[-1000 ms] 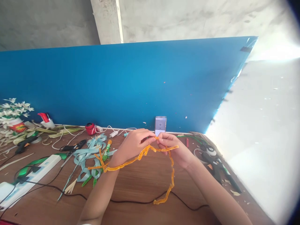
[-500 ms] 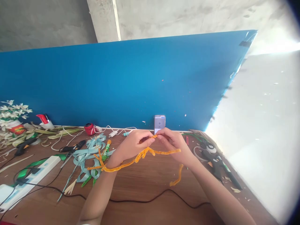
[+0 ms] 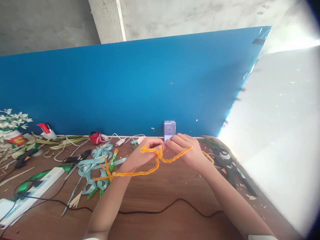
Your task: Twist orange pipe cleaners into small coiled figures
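Note:
My left hand (image 3: 144, 152) and my right hand (image 3: 185, 149) meet fingertip to fingertip above the middle of the table. Both are closed in a pinch on a fuzzy orange pipe cleaner (image 3: 142, 173); the exact spot they grip is hidden by the fingers. Its twisted, looped part (image 3: 158, 154) hangs in front of my hands, with one long strand running left past my left wrist and another rising toward my right knuckles. A further orange end (image 3: 208, 156) shows beyond my right wrist. Small orange branches (image 3: 107, 169) spread at the far left of the strand.
A phone (image 3: 169, 130) leans on the blue partition (image 3: 140, 86) behind my hands. To the left lie tangled light-blue ribbon (image 3: 87, 168), a glue gun (image 3: 78, 157) and a white power strip (image 3: 42, 186). Pliers-like dark tools (image 3: 232, 173) lie right. A black cable (image 3: 155, 212) crosses the front.
The twisted part of the pipe cleaner has swung up and bent into a loop near my fingers. The loose end that hung below my right hand now shows behind the right wrist.

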The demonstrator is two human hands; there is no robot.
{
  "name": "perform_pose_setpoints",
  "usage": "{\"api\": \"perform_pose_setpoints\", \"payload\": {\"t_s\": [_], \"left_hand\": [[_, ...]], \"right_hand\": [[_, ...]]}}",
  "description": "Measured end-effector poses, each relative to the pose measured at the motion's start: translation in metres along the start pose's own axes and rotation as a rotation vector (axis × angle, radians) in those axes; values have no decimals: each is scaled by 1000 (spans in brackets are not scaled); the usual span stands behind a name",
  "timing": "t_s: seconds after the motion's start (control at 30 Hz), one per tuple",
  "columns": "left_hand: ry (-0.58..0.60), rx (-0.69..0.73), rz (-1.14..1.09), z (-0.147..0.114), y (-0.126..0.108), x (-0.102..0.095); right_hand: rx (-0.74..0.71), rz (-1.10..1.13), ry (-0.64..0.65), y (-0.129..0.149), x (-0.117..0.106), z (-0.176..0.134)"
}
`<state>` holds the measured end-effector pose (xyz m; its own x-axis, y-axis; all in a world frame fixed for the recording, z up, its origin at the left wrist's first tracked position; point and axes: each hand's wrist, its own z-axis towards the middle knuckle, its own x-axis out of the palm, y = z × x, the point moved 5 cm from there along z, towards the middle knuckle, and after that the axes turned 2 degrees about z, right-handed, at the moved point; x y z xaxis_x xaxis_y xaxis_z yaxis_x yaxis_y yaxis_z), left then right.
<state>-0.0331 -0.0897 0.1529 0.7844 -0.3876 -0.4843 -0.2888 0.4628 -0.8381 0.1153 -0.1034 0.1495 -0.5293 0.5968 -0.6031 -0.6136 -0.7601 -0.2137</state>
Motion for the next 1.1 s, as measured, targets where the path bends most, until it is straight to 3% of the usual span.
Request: {"api": "perform_pose_setpoints", "payload": {"t_s": [0.17,0.27,0.33,0.43,0.53,0.6,0.7,0.77,0.87,0.97,1.1], "left_hand": [[-183,237,614,-4,-12,-1],[-318,491,1002,-6,-14,4],[-367,664,1184,-8,-13,9],[-437,893,1267,-15,-14,12],[-477,967,1239,-21,-18,9],[-454,884,1166,-19,-20,4],[-407,589,855,-9,-15,-6],[-369,331,511,-2,-4,-11],[-235,35,-16,3,13,-5],[-139,-77,-272,5,16,2],[-86,-112,-350,3,14,2]], "right_hand": [[209,396,97,-7,7,2],[446,694,117,-14,11,0],[630,1042,177,-18,18,-4],[823,1616,372,-10,27,-11],[871,1812,465,-2,29,-11],[832,1660,357,-4,27,-7],[684,1048,75,-15,16,-4],[478,556,-52,-16,6,-2],[119,64,-71,-8,3,-3],[-59,-125,-74,-3,3,-6],[-146,-178,-146,3,-1,-7]]}}
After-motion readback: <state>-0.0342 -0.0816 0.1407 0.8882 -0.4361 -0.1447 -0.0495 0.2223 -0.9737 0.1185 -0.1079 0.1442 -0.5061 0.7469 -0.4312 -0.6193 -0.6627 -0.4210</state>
